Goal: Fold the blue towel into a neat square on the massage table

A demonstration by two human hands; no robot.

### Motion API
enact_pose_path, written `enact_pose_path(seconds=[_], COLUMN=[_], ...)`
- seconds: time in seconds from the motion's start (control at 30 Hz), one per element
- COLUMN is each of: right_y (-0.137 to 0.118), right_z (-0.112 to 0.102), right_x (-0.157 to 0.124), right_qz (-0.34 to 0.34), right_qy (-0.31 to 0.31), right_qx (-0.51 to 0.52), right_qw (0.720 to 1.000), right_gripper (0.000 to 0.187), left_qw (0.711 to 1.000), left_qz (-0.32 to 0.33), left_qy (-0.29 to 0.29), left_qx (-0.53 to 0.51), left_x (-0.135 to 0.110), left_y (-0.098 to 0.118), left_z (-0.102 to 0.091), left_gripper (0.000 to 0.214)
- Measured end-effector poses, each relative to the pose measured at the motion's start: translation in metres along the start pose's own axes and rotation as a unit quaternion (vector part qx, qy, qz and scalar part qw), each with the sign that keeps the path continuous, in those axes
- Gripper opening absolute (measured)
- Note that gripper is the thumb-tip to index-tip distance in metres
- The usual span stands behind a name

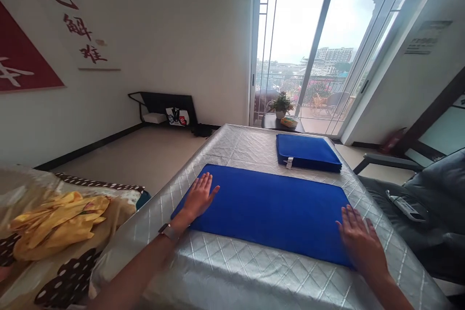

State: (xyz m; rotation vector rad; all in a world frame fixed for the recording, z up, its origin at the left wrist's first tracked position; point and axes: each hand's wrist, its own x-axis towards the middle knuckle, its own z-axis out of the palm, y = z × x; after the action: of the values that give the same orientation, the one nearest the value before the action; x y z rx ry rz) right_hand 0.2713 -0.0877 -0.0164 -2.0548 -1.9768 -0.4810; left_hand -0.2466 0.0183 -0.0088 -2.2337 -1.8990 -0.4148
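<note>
A blue cloth (271, 208) lies flat and wide on a silver quilted table (225, 271). My left hand (199, 197) rests open on the cloth's left end, fingers spread and flat. My right hand (358, 237) lies open on the cloth's right near corner, fingers stretched forward. A watch sits on my left wrist. Farther back on the table is a folded blue cloth stack (307, 152) with a small white tag at its front edge.
A yellow cloth (54, 225) lies on a dotted cover at the left. A dark armchair (428, 193) with a remote stands at the right. Behind the table are a potted plant (281, 105) on a small round table and glass balcony doors.
</note>
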Motion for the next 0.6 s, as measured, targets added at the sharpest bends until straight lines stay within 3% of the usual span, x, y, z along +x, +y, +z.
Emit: enact_pose_path(seconds=[0.1,0.2,0.3,0.37,0.43,0.53,0.6], right_y=[-0.074,-0.143,-0.182,-0.189,-0.185,-0.159,-0.127], right_z=[-0.019,-0.015,0.0,0.007,0.01,0.014,0.02], right_x=[0.002,0.004,0.01,0.012,0.013,0.006,-0.005], right_qz=[-0.115,-0.164,-0.173,-0.162,-0.146,-0.129,-0.111], right_qy=[0.032,-0.017,-0.08,-0.124,-0.162,-0.175,-0.156], right_qx=[0.044,0.092,0.12,0.128,0.131,0.122,0.105], right_qw=[0.992,0.982,0.974,0.971,0.967,0.968,0.976], right_gripper=[0.059,0.06,0.062,0.064,0.068,0.074,0.077], left_qw=[0.991,0.966,0.951,0.951,0.955,0.965,0.978], left_qz=[0.114,0.228,0.268,0.261,0.247,0.206,0.154], left_qy=[-0.043,-0.06,-0.082,-0.09,-0.096,-0.114,-0.117], left_qx=[-0.053,-0.105,-0.133,-0.137,-0.134,-0.112,-0.084], left_x=[-0.009,-0.022,-0.032,-0.036,-0.037,-0.04,-0.046], left_y=[0.067,0.13,0.159,0.159,0.144,0.101,0.06], left_z=[-0.01,-0.01,-0.003,0.002,0.004,0.006,0.007], left_gripper=[0.075,0.071,0.068,0.068,0.069,0.069,0.07])
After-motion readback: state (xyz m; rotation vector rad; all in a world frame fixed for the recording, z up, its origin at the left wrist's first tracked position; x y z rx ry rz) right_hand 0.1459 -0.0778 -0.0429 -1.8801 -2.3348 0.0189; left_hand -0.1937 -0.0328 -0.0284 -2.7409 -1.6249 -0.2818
